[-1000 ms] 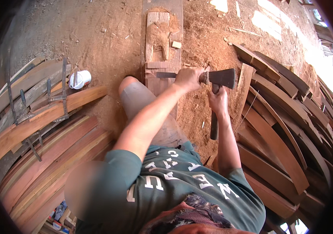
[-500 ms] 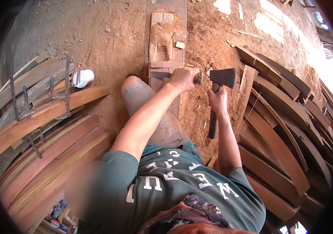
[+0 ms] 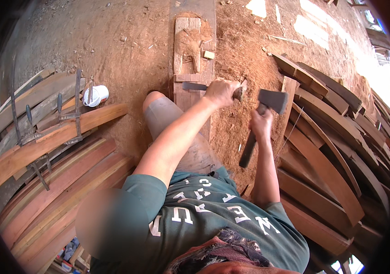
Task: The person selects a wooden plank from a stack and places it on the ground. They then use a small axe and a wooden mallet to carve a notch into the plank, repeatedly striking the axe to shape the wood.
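Note:
My left hand [image 3: 222,92] is closed around the handle of a chisel [image 3: 194,86]. Its dark flat blade points left, over the wooden plank [image 3: 187,99] in front of me, and the handle's worn end points right. Whether the blade touches the wood I cannot tell. To the right, my right hand [image 3: 261,124] grips a hatchet [image 3: 273,101] high on its dark handle, just below the head. The hatchet head is apart from the chisel's end, and its handle slants down toward my body.
Beyond the chisel, a worn wooden piece [image 3: 187,45] and a small pale wood offcut [image 3: 208,55] lie among sawdust. Curved timbers [image 3: 327,169] are stacked at right. On the left are clamped boards [image 3: 58,132], long planks [image 3: 62,192] and a white bucket [image 3: 96,96].
My right hand has moved right and slightly toward me with the hatchet, widening its gap from the chisel. My left hand and the chisel have shifted a little to the right.

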`<action>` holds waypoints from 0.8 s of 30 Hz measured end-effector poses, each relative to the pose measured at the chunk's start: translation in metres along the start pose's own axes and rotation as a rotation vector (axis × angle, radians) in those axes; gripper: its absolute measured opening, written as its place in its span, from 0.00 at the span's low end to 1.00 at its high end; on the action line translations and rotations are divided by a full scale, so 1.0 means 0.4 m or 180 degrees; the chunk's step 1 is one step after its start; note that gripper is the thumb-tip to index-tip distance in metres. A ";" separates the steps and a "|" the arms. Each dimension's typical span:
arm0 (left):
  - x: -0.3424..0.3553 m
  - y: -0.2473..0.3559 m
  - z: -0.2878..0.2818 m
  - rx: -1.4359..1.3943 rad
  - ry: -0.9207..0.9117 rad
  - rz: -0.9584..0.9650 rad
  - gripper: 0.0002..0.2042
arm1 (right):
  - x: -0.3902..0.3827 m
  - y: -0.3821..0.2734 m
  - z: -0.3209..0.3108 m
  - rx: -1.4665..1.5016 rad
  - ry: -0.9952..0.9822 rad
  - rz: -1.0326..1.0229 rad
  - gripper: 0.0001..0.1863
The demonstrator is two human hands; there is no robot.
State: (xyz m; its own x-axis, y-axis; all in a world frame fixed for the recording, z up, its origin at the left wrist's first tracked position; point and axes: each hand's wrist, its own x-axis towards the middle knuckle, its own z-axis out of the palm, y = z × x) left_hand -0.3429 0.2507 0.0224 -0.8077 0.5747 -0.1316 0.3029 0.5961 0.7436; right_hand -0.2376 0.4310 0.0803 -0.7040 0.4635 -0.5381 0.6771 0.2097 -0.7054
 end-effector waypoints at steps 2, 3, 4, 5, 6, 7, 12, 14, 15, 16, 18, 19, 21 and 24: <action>0.001 -0.039 0.005 -0.0018 -0.0241 -0.0287 0.06 | 0.024 0.047 0.042 -0.0818 -0.0449 -0.0514 0.06; -0.016 -0.066 -0.007 0.0146 -0.0316 -0.0276 0.07 | 0.030 0.066 0.062 -0.1038 -0.0453 -0.0731 0.06; -0.032 -0.066 -0.023 0.0227 -0.0246 -0.0186 0.07 | 0.022 0.042 0.076 -0.0988 -0.0517 -0.0505 0.07; -0.045 -0.062 -0.037 0.0310 -0.0180 -0.0091 0.08 | 0.013 0.013 0.081 -0.0935 -0.0577 -0.0275 0.08; -0.057 -0.051 -0.038 0.0237 -0.0003 0.0100 0.09 | -0.006 0.000 0.071 -0.0884 -0.0602 -0.0021 0.09; -0.068 -0.038 -0.037 0.0161 0.0168 0.0292 0.10 | -0.006 0.008 0.062 -0.0577 -0.0769 0.0128 0.09; -0.170 0.127 -0.057 -0.0515 0.0239 0.1190 0.19 | -0.035 0.079 -0.028 0.1293 -0.1541 0.0634 0.13; -0.218 0.166 -0.004 -0.0550 0.0113 0.1479 0.25 | -0.058 0.160 -0.061 0.1922 -0.1877 0.0715 0.20; -0.245 0.194 0.007 -0.0639 0.0020 0.1456 0.27 | -0.097 0.148 -0.068 0.2382 -0.1917 0.0842 0.20; -0.254 0.204 0.022 -0.0503 0.0049 0.1634 0.29 | -0.112 0.167 -0.068 0.2431 -0.1887 0.0898 0.20; -0.287 0.218 0.060 -0.0236 0.0135 0.1964 0.32 | -0.133 0.199 -0.062 0.2405 -0.1840 0.0976 0.20; -0.309 0.221 0.076 -0.0053 -0.0009 0.1822 0.34 | -0.142 0.209 -0.057 0.2334 -0.1809 0.1004 0.20; -0.349 0.215 0.095 0.0324 -0.0283 0.1562 0.38 | -0.145 0.255 -0.045 0.1965 -0.1726 0.1102 0.19; -0.374 0.216 -0.008 0.0526 -0.1060 0.0967 0.40 | -0.144 0.386 -0.021 0.0425 -0.1474 0.0777 0.24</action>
State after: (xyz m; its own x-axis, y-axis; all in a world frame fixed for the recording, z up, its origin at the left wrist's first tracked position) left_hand -0.1977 0.2144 0.1084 -0.4723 0.8690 -0.1473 0.5984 0.4389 0.6703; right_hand -0.0907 0.4440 0.0061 -0.5709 0.0508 -0.8195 0.8209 0.0180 -0.5708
